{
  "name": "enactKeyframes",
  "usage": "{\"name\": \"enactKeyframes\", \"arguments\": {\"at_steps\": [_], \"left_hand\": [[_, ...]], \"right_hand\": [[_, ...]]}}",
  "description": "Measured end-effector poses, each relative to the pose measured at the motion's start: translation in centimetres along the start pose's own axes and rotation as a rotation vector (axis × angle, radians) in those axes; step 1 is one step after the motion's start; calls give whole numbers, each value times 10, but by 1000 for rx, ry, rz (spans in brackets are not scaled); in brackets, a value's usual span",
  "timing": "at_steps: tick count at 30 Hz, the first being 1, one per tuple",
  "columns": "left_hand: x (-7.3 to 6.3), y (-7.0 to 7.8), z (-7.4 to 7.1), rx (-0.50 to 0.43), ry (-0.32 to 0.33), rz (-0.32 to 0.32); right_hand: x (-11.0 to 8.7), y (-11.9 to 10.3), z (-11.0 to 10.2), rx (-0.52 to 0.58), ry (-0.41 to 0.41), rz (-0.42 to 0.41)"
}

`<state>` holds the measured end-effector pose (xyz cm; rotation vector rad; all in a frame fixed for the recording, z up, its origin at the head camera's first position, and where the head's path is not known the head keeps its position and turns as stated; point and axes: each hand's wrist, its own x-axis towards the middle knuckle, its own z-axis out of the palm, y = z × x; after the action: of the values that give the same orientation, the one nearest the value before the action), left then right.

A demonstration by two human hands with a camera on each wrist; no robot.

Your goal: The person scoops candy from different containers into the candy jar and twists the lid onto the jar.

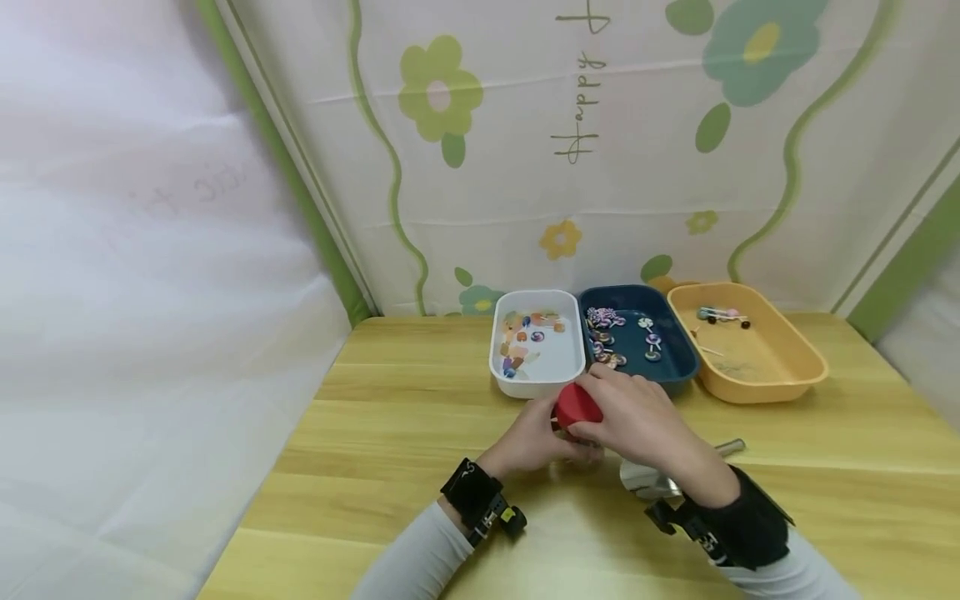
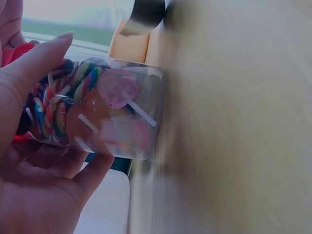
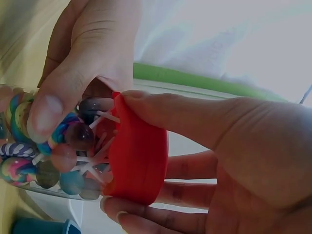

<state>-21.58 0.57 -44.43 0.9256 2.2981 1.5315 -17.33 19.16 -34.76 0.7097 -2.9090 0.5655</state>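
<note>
A clear jar (image 2: 90, 114) full of small lollipop-shaped pieces, some swirled and some round on white sticks, is in my left hand (image 1: 534, 440). The fingers and thumb of that hand wrap around its sides. My right hand (image 1: 637, 414) grips the red lid (image 3: 139, 151) at the jar's mouth, thumb on one side and fingertips on the other. Pale sticks show just below the lid in the right wrist view. From the head view, most of the jar is hidden behind the hands.
A metal scoop (image 1: 637, 477) lies beside the right forearm. Behind the hands stand a white tray (image 1: 555, 362), a dark blue tray (image 1: 678, 354) and a yellow tray (image 1: 772, 350), each holding small pieces. A patterned curtain (image 1: 495, 192) rises behind the wooden table (image 1: 375, 475).
</note>
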Motion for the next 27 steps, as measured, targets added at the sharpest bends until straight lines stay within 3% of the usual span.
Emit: {"name": "enactKeyframes", "arguments": {"at_steps": [19,24,27], "left_hand": [[5,-8,1,-20,-16,4],[5,-5,-4,5,-40,19],[3,2,-14,53,-89,32]], "right_hand": [[3,5,4,-42,-19,-9],[4,6,3,-66,-13,-37],[3,8,-2,-33,-66,-62]]}}
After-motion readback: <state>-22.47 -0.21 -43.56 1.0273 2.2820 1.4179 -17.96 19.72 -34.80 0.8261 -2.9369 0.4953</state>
